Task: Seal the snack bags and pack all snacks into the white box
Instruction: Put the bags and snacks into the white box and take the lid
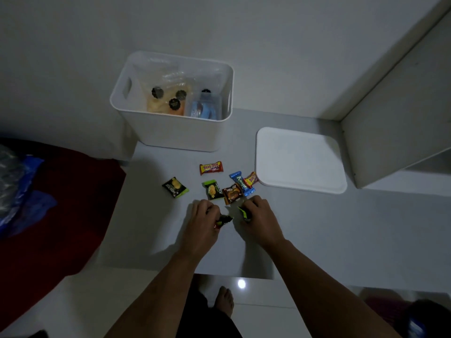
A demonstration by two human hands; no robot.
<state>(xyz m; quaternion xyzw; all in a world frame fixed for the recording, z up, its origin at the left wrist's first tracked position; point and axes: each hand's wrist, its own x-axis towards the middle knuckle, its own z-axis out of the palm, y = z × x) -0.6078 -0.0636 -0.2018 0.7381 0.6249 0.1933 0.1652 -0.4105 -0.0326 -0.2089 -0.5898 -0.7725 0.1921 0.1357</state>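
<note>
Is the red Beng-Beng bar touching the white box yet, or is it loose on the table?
Apart. The head view shows the red Beng-Beng bar lying flat on the table, with a clear strip of bare surface between it and the near wall of the white box.

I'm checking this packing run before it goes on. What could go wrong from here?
1. Both hands are full: the left hand and right hand each grip a small packet, so scooping more could drop some.
2. The green packet lies apart from the cluster and may be overlooked.
3. The white box already holds clear bags standing upright, so tossed packets might land on them or bounce out.
</note>
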